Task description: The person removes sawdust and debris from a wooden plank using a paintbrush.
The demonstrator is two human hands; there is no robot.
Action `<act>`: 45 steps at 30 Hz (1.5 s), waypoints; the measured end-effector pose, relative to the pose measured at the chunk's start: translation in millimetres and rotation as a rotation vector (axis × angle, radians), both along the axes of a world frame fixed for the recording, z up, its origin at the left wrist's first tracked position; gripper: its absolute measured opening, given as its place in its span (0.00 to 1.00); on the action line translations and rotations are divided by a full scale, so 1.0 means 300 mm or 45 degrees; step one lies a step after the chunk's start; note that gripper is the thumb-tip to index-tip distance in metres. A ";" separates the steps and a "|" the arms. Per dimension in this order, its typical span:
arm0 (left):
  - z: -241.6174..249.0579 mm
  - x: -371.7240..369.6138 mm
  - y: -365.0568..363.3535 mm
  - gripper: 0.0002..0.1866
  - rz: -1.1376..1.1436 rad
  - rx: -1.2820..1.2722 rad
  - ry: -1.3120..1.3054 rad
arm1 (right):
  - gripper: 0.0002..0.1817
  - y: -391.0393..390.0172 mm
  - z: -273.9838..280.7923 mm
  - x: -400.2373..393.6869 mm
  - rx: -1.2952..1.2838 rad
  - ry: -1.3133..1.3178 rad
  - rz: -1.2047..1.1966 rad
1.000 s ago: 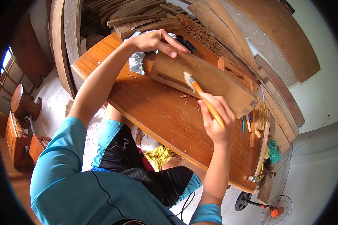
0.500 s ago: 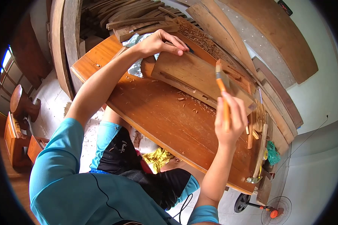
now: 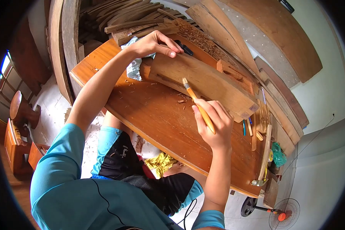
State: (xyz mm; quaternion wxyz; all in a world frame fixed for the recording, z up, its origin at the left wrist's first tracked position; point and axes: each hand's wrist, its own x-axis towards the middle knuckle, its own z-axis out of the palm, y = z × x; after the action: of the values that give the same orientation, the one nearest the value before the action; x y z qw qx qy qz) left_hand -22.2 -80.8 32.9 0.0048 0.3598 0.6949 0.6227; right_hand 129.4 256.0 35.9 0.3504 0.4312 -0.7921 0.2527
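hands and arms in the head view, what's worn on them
The left hand and right hand are bare, no gloves or watch showing. Blue-green short sleeves leave the forearms uncovered; a thin black cord runs down the matching shirt.

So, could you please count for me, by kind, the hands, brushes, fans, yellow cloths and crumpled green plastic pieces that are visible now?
Hands: 2 (left hand, right hand)
Brush: 1
Fan: 1
Yellow cloth: 1
Crumpled green plastic: 1
Total: 6
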 end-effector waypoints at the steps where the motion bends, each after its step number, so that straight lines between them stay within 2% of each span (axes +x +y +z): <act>1: 0.001 -0.001 -0.001 0.11 -0.010 -0.021 0.005 | 0.12 0.014 -0.003 -0.005 -0.011 -0.014 -0.018; 7: 0.016 0.012 -0.010 0.10 -0.092 -0.060 -0.015 | 0.11 0.091 0.045 0.003 -0.221 -0.018 -0.177; 10: 0.008 0.010 -0.008 0.10 -0.152 -0.013 0.005 | 0.11 0.123 0.050 -0.003 -0.317 0.105 -0.241; 13: 0.003 0.003 -0.010 0.10 -0.163 -0.026 -0.003 | 0.11 0.125 0.051 0.000 -0.276 0.055 -0.286; 17: 0.000 0.002 -0.009 0.11 -0.156 -0.029 0.001 | 0.10 0.075 0.044 0.004 -0.096 0.070 -0.196; 21: 0.004 0.001 -0.017 0.11 -0.112 -0.038 -0.096 | 0.09 0.039 0.025 0.015 0.057 -0.084 -0.158; 24: -0.006 -0.011 -0.019 0.11 -0.112 -0.341 0.112 | 0.09 0.036 0.020 0.016 0.116 -0.132 -0.145; 27: -0.011 0.020 0.028 0.10 0.026 -0.316 -0.032 | 0.09 0.050 0.011 0.003 0.061 -0.134 -0.123; 32: 0.034 0.060 0.061 0.08 0.112 -0.211 0.154 | 0.11 0.070 0.028 0.005 -0.057 -0.094 -0.136; 35: 0.052 0.061 0.042 0.07 0.083 -0.276 0.380 | 0.12 0.072 0.026 -0.002 -0.094 -0.044 -0.094; 36: 0.067 0.083 0.045 0.05 0.069 -0.239 0.355 | 0.12 0.076 0.028 -0.003 -0.117 -0.038 -0.086; 40: 0.116 0.116 0.030 0.12 0.023 -0.402 0.542 | 0.14 0.115 0.044 0.003 -0.241 -0.024 -0.121; 45: 0.167 0.221 0.079 0.21 0.146 -0.600 0.766 | 0.11 0.163 0.059 -0.007 -0.381 0.191 -0.171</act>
State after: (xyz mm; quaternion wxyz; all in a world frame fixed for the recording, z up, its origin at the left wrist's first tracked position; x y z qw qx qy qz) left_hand 44.1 -56.9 83.0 -0.1513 0.4760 0.8083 0.3117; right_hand 127.2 304.9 53.6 0.4849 0.3380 -0.7444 0.3108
